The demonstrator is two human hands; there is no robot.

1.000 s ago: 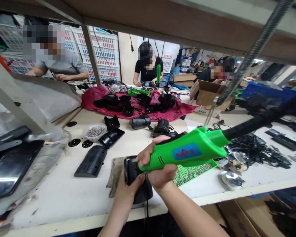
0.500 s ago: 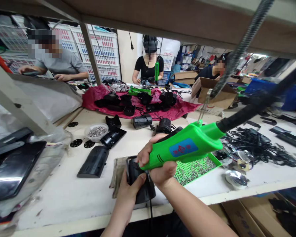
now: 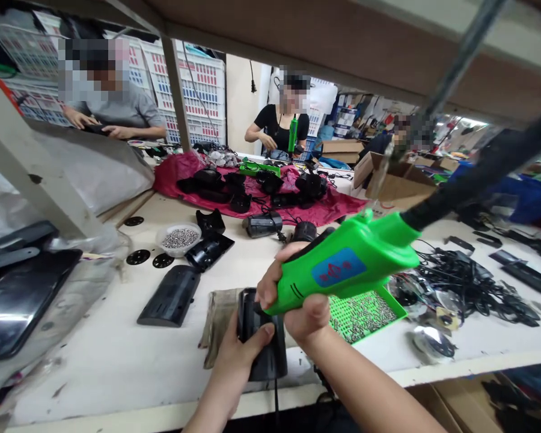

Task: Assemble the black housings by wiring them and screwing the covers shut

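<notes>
My right hand (image 3: 304, 307) is wrapped round a green electric screwdriver (image 3: 342, 264), which hangs from a metal spring and has a thick black cable. Its nose points down at a black plastic housing (image 3: 270, 355); the bit itself is hidden behind my fingers. With thumb on top, my left hand (image 3: 246, 349) grips the housing's left side. The housing lies on a folded cloth (image 3: 216, 319) at the table's front, and a thin cord hangs from it over the edge. Just right of my right hand, a green tray (image 3: 365, 316) holds many small screws.
Left of the cloth lies another black housing (image 3: 170, 294), with a bowl of small metal parts (image 3: 179, 237) behind it. Black cables (image 3: 473, 276) pile up at right. A pink cloth (image 3: 171, 174) bears black parts. An overhead shelf (image 3: 342, 60) spans above; co-workers sit opposite.
The view has shifted slightly. Both hands, the screwdriver and the housing sit a little farther right and lower in the picture. The co-worker opposite has raised a hand; my grips are unchanged.
</notes>
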